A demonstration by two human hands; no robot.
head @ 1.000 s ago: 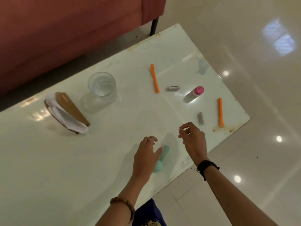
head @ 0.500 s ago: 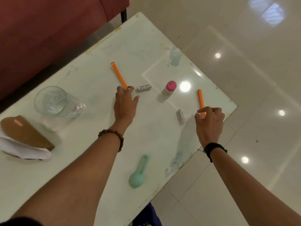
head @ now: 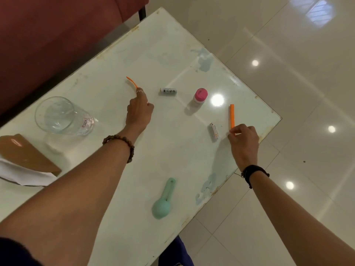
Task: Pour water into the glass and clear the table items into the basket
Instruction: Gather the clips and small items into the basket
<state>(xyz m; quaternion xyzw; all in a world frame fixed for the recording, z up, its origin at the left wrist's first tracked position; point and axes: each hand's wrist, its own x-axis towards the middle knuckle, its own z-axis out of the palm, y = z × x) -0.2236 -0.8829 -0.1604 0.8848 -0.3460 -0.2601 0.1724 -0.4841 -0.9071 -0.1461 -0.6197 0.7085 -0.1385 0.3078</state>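
Note:
On the white table (head: 153, 54) my left hand (head: 139, 110) has its fingers closed around the near end of an orange stick (head: 131, 81), whose far end pokes out past the knuckles. At the right edge my right hand (head: 244, 139) pinches the near end of a second orange stick (head: 232, 116), which still lies on the table. A clear glass (head: 61, 116) with water stands at the left. Between the hands lie two small batteries (head: 168, 91) (head: 214, 130) and a pink-capped bottle (head: 200, 96). A mint-green spoon (head: 165, 198) rests near the front edge.
A brown and white folded object (head: 25, 162) sits at the far left edge of the view. A red sofa (head: 57, 25) stands behind the table. Glossy tiled floor (head: 288, 54) lies to the right, past the table's edge. No basket is in view.
Both hands moved away from the green spoon and out to the orange sticks. The left hand closed on the left stick and lifted its end; the right hand pinched the right stick.

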